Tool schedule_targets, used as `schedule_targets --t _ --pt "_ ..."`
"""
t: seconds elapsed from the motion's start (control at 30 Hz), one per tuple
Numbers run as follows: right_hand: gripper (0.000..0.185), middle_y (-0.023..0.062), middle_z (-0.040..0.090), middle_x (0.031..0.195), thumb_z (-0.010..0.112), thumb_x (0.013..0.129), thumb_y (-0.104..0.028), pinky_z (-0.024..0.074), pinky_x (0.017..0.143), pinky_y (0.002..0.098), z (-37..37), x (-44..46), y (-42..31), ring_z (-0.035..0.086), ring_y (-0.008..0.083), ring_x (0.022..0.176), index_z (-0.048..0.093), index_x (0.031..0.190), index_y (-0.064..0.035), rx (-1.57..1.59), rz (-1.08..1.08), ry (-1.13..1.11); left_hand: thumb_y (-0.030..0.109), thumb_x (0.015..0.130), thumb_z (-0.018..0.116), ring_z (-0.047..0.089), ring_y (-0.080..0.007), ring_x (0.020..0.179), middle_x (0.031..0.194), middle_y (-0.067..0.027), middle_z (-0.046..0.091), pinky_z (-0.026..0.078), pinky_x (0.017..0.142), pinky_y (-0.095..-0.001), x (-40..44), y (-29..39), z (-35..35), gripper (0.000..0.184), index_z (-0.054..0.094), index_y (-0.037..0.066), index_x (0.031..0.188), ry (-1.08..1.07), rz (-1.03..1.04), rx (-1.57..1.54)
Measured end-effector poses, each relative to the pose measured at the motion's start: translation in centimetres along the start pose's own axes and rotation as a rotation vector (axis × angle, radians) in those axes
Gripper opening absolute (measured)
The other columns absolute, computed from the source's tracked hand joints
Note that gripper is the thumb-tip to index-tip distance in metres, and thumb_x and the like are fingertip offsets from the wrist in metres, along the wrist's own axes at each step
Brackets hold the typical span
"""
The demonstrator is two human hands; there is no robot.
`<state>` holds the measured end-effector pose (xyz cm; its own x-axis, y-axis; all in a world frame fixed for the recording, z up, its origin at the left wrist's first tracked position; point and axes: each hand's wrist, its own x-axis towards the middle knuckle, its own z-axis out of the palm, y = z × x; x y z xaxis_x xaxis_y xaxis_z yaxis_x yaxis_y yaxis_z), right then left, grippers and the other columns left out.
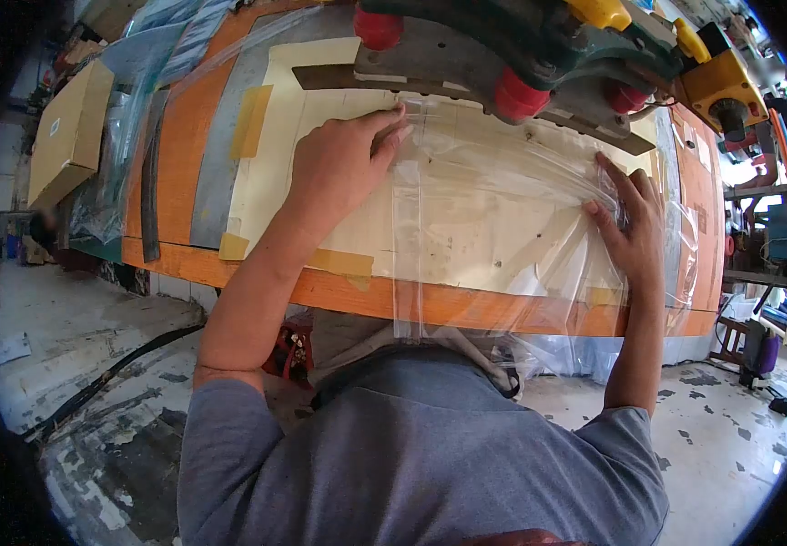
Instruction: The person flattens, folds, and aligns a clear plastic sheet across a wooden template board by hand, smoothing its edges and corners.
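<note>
Clear plastic film [493, 200] lies across the pale sheet [320, 223] on the workbench and hangs over its front edge. My left hand [343, 155] pinches the film's upper left corner between thumb and fingers, close under the machine's metal bar [330, 78]. Over on the right, my right hand [630, 214] has its thumb and a finger apart, resting at the gathered, wrinkled side of the film. Some of its fingers are hidden, and I cannot make out how firmly it grips.
A green machine [493, 41] with red knobs [521, 94] overhangs the back of the orange bench [175, 182]. A yellow control box [721, 86] sits at its right. At the left stands a cardboard box [70, 132]. A black cable [111, 378] crosses the floor.
</note>
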<state>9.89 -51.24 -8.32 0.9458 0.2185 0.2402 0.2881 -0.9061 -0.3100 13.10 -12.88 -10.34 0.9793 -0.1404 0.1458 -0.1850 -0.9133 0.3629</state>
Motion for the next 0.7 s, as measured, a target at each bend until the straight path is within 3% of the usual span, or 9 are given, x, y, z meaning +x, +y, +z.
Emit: schedule_targets --t 0.33,0.4,0.53,0.63,0.7 --pt "0.062 0.0109 0.052 0.087 0.079 0.086 -0.041 0.0444 0.085 0.0447 0.0 -0.1 0.3 0.053 0.032 0.086 0.068 0.142 -0.0149 0.013 0.001 0.003 0.041 0.101 0.068 0.072 -0.0324 0.071 0.08 -0.0141 0.074 0.056 0.068 -0.0423 -0.1 0.6 -0.5 0.032 0.076 0.026 0.128 -0.026 -0.014 -0.012" --pt "0.063 0.0114 0.054 0.088 0.077 0.087 -0.044 0.0432 0.087 0.0463 0.4 -0.1 1.0 0.055 0.0326 0.09 0.068 0.142 -0.0156 0.026 -0.086 0.058 0.041 0.101 0.065 0.074 -0.0341 0.078 0.082 -0.0122 0.076 0.059 0.072 -0.0448 -0.1 0.4 -0.1 0.031 0.077 0.025 0.125 0.026 -0.007 -0.015" --pt "0.063 0.0104 0.054 0.091 0.076 0.089 -0.05 0.0424 0.088 0.043 -0.4 -0.3 0.7 0.054 0.0303 0.093 0.067 0.143 -0.0181 -0.057 0.02 -0.02 0.041 0.101 0.066 0.074 -0.0337 0.078 0.082 -0.0126 0.076 0.058 0.073 -0.0446 0.1 0.8 -0.6 0.031 0.077 0.025 0.126 -0.047 -0.069 -0.045" --pt "0.063 0.01 0.053 0.091 0.075 0.089 -0.054 0.0421 0.088 0.0431 -0.3 -0.4 0.7 0.054 0.0297 0.093 0.068 0.143 -0.0214 -0.062 0.027 -0.018 0.039 0.101 0.067 0.073 -0.0337 0.075 0.081 -0.0127 0.075 0.057 0.071 -0.0432 0.0 0.5 -0.4 0.031 0.076 0.025 0.127 -0.029 -0.051 -0.067" --pt "0.063 0.0098 0.053 0.092 0.075 0.09 -0.054 0.0421 0.088 0.0432 -0.3 -0.4 0.7 0.054 0.0296 0.092 0.068 0.143 -0.0211 -0.055 0.034 -0.018 0.034 0.102 0.068 0.069 -0.0278 0.066 0.079 -0.0149 0.073 0.054 0.067 -0.0401 0.0 0.8 -0.6 0.032 0.076 0.023 0.131 -0.035 -0.069 -0.08"
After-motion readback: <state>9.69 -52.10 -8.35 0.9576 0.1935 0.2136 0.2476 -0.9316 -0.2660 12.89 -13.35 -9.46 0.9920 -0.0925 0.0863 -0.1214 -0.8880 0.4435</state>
